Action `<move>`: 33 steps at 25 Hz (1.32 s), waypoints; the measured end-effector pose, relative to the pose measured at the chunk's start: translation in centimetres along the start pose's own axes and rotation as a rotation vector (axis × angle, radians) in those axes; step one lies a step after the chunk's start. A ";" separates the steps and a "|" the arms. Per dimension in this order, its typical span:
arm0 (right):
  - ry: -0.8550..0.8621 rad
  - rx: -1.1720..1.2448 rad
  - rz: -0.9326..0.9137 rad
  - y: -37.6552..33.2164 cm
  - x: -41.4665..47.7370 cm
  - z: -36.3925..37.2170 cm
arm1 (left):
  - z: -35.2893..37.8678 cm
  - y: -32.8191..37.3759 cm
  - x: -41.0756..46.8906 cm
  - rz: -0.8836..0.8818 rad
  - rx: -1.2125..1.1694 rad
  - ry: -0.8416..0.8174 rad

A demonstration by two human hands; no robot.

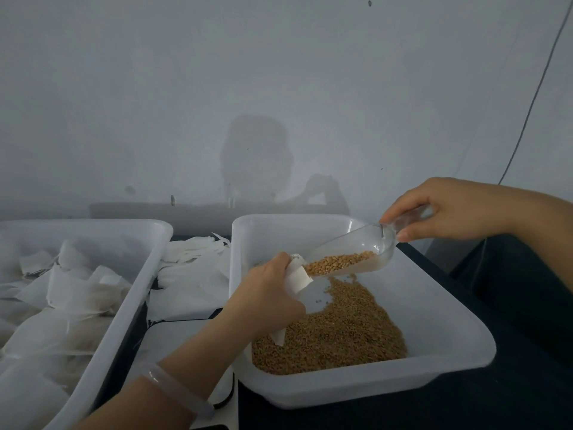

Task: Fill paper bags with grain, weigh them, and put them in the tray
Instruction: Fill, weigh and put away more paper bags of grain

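Note:
My left hand point(269, 293) grips a small white paper bag point(298, 279) over the right-hand white tray point(449, 308), which holds a heap of brown grain point(338, 330). My right hand point(446, 209) holds the handle of a clear plastic scoop point(359, 248). The scoop is tilted down to the left, loaded with grain, and its lip touches the bag's open mouth. The bag's lower end sticks out below my left hand, just above the grain.
A second white tray point(130, 293) at the left holds several white paper bags. Loose empty bags point(192, 274) lie in a pile between the two trays. A white scale surface point(173, 333) shows below them. A wall stands close behind.

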State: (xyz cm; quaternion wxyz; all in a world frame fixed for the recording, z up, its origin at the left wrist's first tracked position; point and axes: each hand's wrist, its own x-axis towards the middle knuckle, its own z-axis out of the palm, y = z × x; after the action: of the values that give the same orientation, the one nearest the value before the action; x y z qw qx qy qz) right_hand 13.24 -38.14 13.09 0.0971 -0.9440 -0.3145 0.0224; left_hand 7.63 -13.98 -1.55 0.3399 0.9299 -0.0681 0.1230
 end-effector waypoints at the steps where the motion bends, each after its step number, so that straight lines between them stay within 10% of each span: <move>1: -0.001 0.010 -0.002 0.1 0.0 -0.1 | 0.0 0.0 0.1 -0.024 -0.019 0.013; 33: 0.102 0.093 -0.070 2.0 -0.6 1.2 | -2.2 0.0 0.1 -0.154 -0.379 -0.184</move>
State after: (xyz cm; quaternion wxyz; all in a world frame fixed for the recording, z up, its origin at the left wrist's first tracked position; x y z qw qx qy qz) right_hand 13.83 -39.85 11.55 0.1573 -0.9269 -0.3404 -0.0144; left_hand 7.30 -12.59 0.13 0.5091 0.8593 -0.0494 -0.0038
